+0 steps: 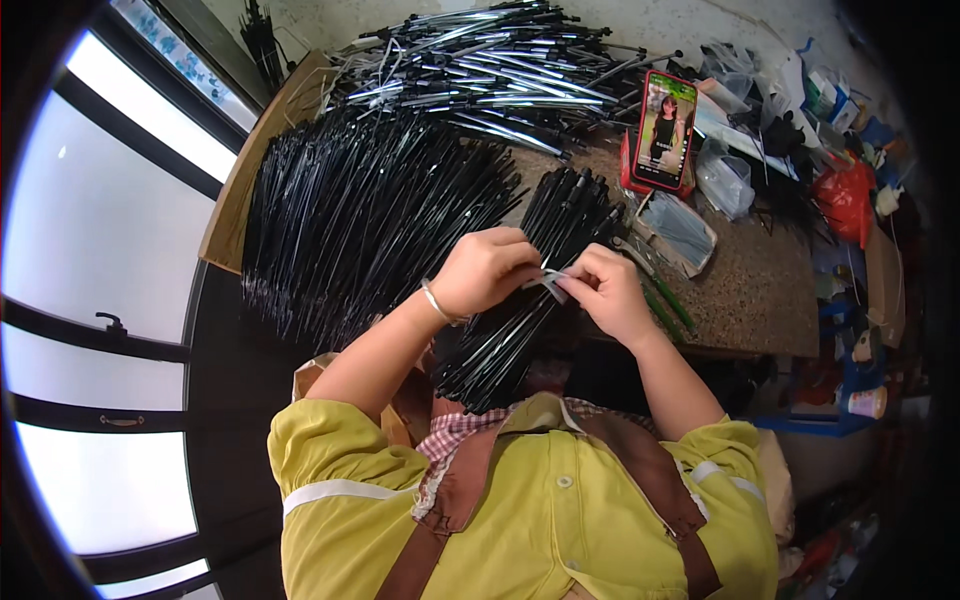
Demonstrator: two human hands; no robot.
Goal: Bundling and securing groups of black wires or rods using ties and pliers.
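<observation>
Room, head view: a pale, stained wall (625, 25) stands beyond the table; bright panes in a dark frame (110, 220) run down the left side.
Table: a brown speckled top (765, 290), bare mainly on the near right side of the phone (668, 130), the landmark here.
Board: one wooden board (225, 225), far left of the phone, along the table's left end.
Phone: one, upright against a red box (629, 165), its screen lit with a person in black.
Bundle: one bundle of black rods (575, 205), to the left of the phone and nearer the person, its near end reaching past the table's edge; its rods are too crowded to count.
Rod piles: two; a broad black pile (370, 200) left of the phone, and a black-and-silver heap (480, 70) left of it and farther back.
Hands: two, both left of the phone and nearer the person; the left hand (487, 272) and the right hand (610, 290) each pinch a pale strip (552, 274) at the bundle's middle; whether it circles the bundle fully I cannot tell.
Strip box: one, open, with thin grey strips (678, 232), just on the phone's near side.
Green handles: two (672, 305), nearer the person than the phone, close beside the right hand.
Bags: one red (845, 200), right of the phone; one clear (725, 180), just beside it; other wraps blur together behind.
In the way: the fingers cover part of the bundle's middle.
</observation>
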